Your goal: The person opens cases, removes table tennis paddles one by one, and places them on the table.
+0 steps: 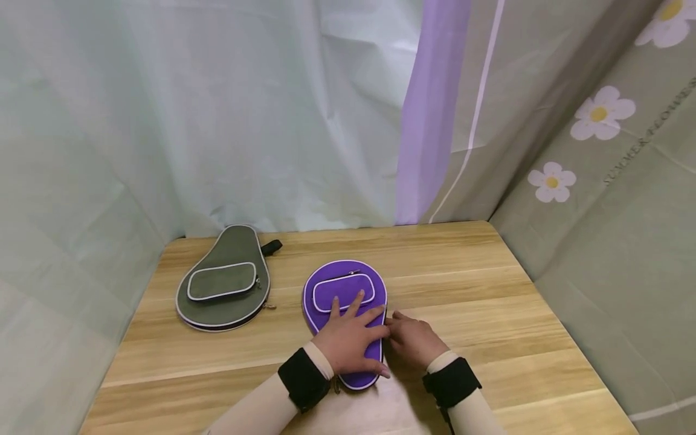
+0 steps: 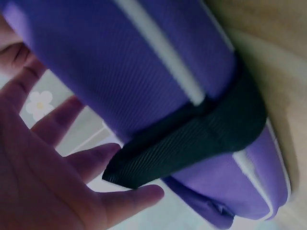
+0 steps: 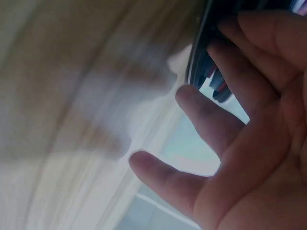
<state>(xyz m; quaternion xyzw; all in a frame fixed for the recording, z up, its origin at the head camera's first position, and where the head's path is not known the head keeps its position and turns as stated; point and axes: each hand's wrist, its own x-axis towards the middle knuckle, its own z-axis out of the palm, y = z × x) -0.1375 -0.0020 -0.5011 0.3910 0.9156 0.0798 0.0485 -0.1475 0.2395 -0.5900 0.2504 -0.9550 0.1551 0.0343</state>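
Observation:
A purple table tennis paddle case (image 1: 319, 326) with white piping lies on the table, its narrow end towards me. My left hand (image 1: 350, 341) rests on it with fingers spread, the fingertips at the lower edge of its small zipped pocket (image 1: 344, 292). A black strap (image 2: 192, 139) on the case shows in the left wrist view. My right hand (image 1: 415, 339) is at the case's right edge, where thumb and forefinger pinch the dark edge (image 3: 199, 52); the other fingers extend loosely. What lies right between those two fingertips is hidden.
A grey-green paddle case (image 1: 217, 305) with white piping and a black strap (image 1: 271, 247) lies at the table's left. The wooden table (image 1: 473, 272) meets curtains behind (image 1: 244, 121) and on the right (image 1: 614, 241).

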